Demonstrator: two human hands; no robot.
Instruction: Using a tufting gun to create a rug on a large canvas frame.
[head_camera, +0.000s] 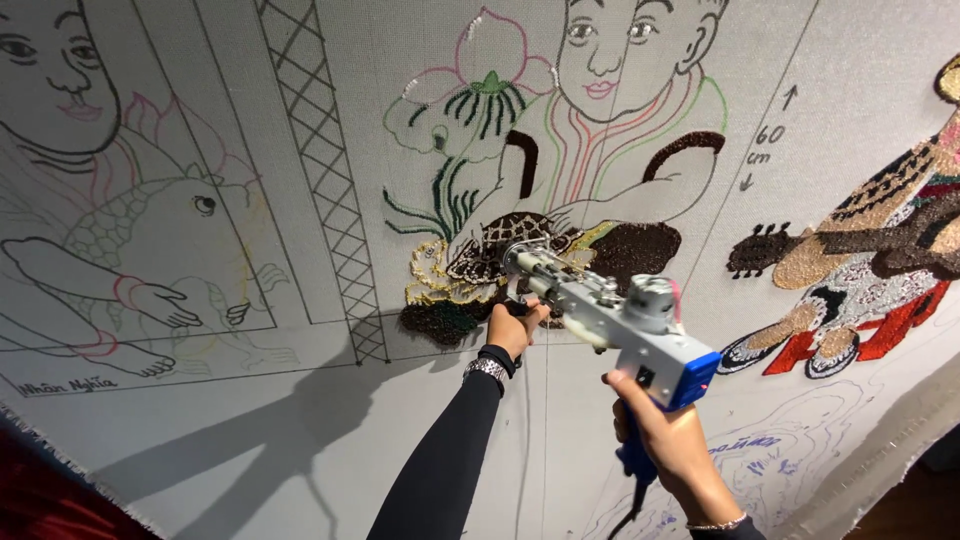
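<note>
While both grip: tufting gun (610, 315) | left hand (515, 328) front, right hand (665, 435) rear

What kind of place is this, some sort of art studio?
Probably a rug-making workshop. A large stretched cloth bears drawn outlines, some filled with yarn, like the brown patch. The right hand and left hand hold a tufting gun.

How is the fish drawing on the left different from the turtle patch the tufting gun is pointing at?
The fish drawing is only thin outlines on bare cloth; the turtle patch is filled with raised brown and pale yarn. The fish drawing lies far from both hands, while the turtle patch meets the tufting gun, held by the left hand and right hand. Both sit on the same stretched backing cloth.
</note>
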